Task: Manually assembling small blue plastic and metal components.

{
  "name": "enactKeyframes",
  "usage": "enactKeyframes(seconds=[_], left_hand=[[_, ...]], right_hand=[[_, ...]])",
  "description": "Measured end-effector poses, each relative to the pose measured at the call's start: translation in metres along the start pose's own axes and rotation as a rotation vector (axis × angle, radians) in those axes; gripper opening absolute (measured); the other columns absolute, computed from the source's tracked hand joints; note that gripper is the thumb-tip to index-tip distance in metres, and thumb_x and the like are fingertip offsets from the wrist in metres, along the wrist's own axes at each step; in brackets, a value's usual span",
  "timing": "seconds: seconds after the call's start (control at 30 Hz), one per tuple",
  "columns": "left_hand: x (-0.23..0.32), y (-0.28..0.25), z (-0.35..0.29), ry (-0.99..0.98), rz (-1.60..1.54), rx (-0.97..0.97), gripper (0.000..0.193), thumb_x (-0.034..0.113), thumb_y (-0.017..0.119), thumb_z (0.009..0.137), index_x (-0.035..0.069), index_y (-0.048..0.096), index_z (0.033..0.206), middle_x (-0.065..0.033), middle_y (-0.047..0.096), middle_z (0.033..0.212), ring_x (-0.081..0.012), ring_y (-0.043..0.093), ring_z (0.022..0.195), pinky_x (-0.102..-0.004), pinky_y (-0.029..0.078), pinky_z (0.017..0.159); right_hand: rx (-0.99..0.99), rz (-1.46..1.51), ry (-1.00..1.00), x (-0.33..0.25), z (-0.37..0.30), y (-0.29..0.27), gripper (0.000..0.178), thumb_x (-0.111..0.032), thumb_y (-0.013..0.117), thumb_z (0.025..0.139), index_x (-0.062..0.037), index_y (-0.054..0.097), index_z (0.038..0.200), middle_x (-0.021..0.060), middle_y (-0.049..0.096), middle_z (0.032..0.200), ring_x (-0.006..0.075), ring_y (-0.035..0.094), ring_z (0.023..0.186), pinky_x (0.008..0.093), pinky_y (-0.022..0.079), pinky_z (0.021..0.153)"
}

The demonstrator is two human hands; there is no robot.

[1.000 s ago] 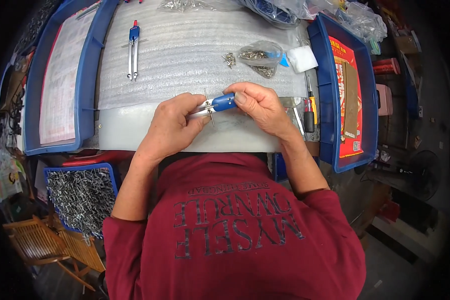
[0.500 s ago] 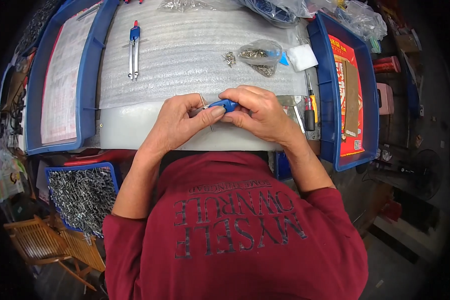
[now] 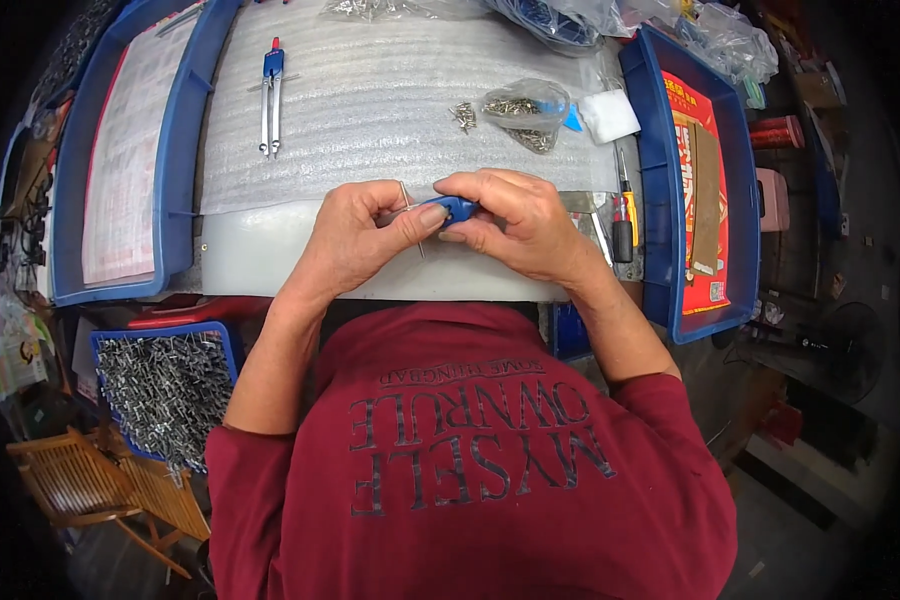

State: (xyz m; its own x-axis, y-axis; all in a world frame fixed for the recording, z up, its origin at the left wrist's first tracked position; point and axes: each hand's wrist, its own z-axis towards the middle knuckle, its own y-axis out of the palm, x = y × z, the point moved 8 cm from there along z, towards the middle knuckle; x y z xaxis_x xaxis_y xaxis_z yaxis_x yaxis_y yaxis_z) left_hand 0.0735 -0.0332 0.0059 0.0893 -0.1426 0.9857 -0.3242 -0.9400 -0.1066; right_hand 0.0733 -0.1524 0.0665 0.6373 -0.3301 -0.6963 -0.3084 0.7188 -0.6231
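Between my two hands, over the table's near edge, is a drawing compass with a blue head. My left hand is closed on it, the thumb pressed to the blue part. A thin metal rod sticks out crosswise beside those fingers. The fingers of my right hand pinch the other end of the blue head. Most of the legs are hidden by my left hand. A second compass, blue-headed with a red tip, lies on the foam sheet at the far left.
White foam sheet covers the table. A plastic bag of small screws and a loose pile lie farther back. Screwdrivers rest beside the right blue tray. A blue tray stands left; a basket of metal parts sits below.
Both hands keep hold of the compass at nearly the same place. My left thumb has shifted slightly on the blue head. The rest is still, apart from a slight shift of the view.
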Motion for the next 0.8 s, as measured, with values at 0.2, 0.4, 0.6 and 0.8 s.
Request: enactKeyframes(seconds=[0.2,0.4,0.6,0.8], left_hand=[[0.002,0.003,0.000,-0.035,-0.037,-0.067,0.041,0.035,0.063,0.078,0.002,0.053,0.056,0.0058,0.039,0.051,-0.0020,0.033,0.052,-0.0218,0.026,0.043],[-0.009,0.004,-0.001,-0.116,0.070,-0.069,0.032,0.029,0.064,0.077,0.004,0.055,0.060,0.0057,0.046,0.057,-0.0017,0.037,0.056,-0.0201,0.026,0.046],[-0.010,0.001,0.000,-0.060,-0.027,0.045,0.048,0.028,0.076,0.066,0.008,0.038,0.045,0.0070,0.032,0.046,-0.0016,0.027,0.048,-0.0218,0.019,0.039],[-0.004,0.003,0.000,-0.013,0.046,-0.015,0.050,0.028,0.077,0.064,0.008,0.036,0.045,0.0071,0.029,0.046,-0.0024,0.024,0.048,-0.0229,0.017,0.039]], right_hand=[[-0.069,0.028,0.033,0.006,-0.001,0.004,0.033,-0.014,0.071,0.066,-0.0034,0.059,0.096,0.0092,0.060,0.079,0.0216,0.058,0.065,0.0296,0.046,0.059],[-0.057,-0.021,-0.027,0.000,-0.001,0.006,0.034,-0.015,0.071,0.066,-0.0035,0.058,0.095,0.0092,0.059,0.075,0.0234,0.058,0.065,0.0303,0.045,0.058],[-0.122,0.023,0.000,0.003,-0.001,0.010,0.030,-0.014,0.070,0.066,-0.0030,0.059,0.092,0.0094,0.059,0.075,0.0231,0.058,0.066,0.0303,0.045,0.059],[-0.215,0.181,-0.050,0.005,0.003,0.009,0.029,-0.013,0.071,0.065,-0.0027,0.060,0.090,0.0091,0.061,0.074,0.0228,0.059,0.066,0.0307,0.045,0.058]])
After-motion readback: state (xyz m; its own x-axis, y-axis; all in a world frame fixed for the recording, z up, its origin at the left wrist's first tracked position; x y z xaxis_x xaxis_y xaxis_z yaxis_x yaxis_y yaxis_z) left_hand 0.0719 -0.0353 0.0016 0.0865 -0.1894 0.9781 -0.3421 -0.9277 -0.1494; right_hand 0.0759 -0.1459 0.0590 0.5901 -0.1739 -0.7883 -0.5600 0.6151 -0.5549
